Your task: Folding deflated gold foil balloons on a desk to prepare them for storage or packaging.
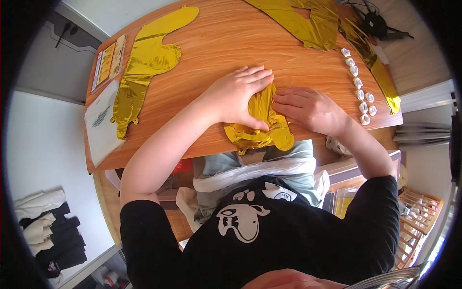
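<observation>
A deflated gold foil balloon (261, 107), creased and partly folded, lies at the table's near edge in front of me. My left hand (243, 94) rests on its left side, open, with the fingers stretched out and the thumb apart across the foil. On the right edge of the same balloon, my right hand (308, 108) has its fingers bent and pressed together on the foil; its thumb is hidden. Another flat gold foil balloon (149, 60) is spread out at the left. A larger gold foil piece (315, 29) with a cut-out lies at the far right.
Several small white rolled bundles (358, 83) line the right side, beside a narrow gold foil strip (382, 82). A black device with a cable (378, 23) sits at the far right corner. Left are a printed card (108, 62) and a clear plastic bag (102, 125). White strands (255, 174) cross my lap.
</observation>
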A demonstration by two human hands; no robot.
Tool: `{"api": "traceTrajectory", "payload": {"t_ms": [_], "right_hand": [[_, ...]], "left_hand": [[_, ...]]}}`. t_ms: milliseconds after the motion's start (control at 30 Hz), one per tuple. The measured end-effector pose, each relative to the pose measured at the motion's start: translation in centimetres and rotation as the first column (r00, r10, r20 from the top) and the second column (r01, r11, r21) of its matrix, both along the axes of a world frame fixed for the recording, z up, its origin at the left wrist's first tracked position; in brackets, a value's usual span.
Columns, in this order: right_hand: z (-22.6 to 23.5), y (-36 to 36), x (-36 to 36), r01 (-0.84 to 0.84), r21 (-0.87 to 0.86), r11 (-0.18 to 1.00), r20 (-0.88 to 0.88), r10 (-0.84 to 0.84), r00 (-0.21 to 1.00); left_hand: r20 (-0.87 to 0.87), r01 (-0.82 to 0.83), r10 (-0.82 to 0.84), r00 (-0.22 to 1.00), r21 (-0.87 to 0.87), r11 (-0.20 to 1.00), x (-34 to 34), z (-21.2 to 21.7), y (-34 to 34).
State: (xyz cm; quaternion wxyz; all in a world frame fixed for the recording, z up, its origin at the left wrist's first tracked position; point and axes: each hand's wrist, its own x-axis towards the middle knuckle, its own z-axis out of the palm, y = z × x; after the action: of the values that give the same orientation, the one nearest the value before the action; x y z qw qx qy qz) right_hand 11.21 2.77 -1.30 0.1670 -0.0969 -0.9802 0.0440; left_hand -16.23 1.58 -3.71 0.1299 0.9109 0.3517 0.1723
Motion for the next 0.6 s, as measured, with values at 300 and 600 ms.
{"api": "traceTrajectory", "payload": {"t_ms": [300, 600], "right_hand": [[0.4, -0.4, 0.2, -0.006, -0.047, 0.999, -0.052, 0.004, 0.999], [-0.6, -0.7, -0.2, -0.047, -0.204, 0.978, -0.140, 0.019, 0.990]], "left_hand": [[-0.039, 0.016, -0.016, 0.999, -0.011, 1.000, -0.2, 0.3, -0.2], [-0.069, 0.038, -0.038, 0.997, -0.009, 0.999, -0.4, 0.4, -0.3]]}}
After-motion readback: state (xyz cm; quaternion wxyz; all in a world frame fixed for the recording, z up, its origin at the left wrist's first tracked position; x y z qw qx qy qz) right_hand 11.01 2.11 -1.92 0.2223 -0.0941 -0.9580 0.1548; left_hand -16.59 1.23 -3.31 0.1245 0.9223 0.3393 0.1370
